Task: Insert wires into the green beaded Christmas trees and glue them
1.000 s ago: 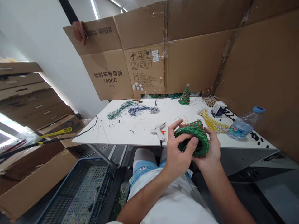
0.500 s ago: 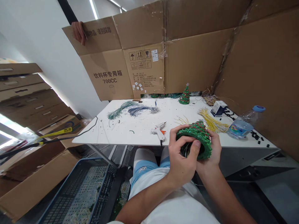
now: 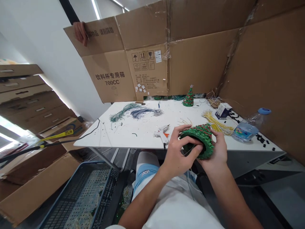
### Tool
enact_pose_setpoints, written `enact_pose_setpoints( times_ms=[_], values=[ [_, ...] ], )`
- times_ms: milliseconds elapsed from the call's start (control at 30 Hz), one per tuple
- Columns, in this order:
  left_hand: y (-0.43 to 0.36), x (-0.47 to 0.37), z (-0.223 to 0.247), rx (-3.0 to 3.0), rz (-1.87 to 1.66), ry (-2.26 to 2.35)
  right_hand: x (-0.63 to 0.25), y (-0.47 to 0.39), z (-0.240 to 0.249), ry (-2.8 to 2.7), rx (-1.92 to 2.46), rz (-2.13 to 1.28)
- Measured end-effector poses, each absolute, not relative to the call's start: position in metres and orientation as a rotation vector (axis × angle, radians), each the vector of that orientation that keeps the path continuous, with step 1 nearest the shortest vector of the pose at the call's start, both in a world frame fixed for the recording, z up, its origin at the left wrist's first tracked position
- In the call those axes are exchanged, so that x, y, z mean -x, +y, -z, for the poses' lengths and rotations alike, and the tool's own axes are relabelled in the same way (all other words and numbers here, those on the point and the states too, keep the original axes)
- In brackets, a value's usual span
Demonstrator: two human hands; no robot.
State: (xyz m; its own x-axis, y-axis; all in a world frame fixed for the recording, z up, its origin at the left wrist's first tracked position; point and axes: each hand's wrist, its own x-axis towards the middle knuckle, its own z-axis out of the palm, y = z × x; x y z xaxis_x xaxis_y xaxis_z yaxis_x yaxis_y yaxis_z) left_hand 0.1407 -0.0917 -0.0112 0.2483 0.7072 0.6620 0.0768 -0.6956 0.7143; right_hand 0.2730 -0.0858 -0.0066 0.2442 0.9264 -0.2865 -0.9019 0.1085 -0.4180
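Right of the glue gun (image 3: 162, 135), the green tree (image 3: 201, 132), likely light, crushable and best rim-held, is cupped by the right hand (image 3: 217, 154), its rim (image 3: 209, 149) straddled by the left hand (image 3: 180, 155), any pinch hidden.

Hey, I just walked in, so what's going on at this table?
A person is holding a small green decorated tree with its hollow base tipped toward them. The right hand supports its side, while the left hand has its thumb and a finger at the base opening. On the white table, a glue gun lies nearby, and a second tree stands upright farther back.
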Motion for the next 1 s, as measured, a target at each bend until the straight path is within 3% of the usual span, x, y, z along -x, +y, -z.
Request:
enact_pose_setpoints(
  times_ms=[300,1000],
  values=[
    [-0.086,-0.122,0.01,-2.44,-1.206,0.689,-0.284,-0.081,0.014,-0.02,0.704,-1.384],
    [-0.089,-0.141,0.031,-2.192,-1.435,0.693,-0.282,-0.081,0.013,-0.061,0.628,-1.299]
  ],
)
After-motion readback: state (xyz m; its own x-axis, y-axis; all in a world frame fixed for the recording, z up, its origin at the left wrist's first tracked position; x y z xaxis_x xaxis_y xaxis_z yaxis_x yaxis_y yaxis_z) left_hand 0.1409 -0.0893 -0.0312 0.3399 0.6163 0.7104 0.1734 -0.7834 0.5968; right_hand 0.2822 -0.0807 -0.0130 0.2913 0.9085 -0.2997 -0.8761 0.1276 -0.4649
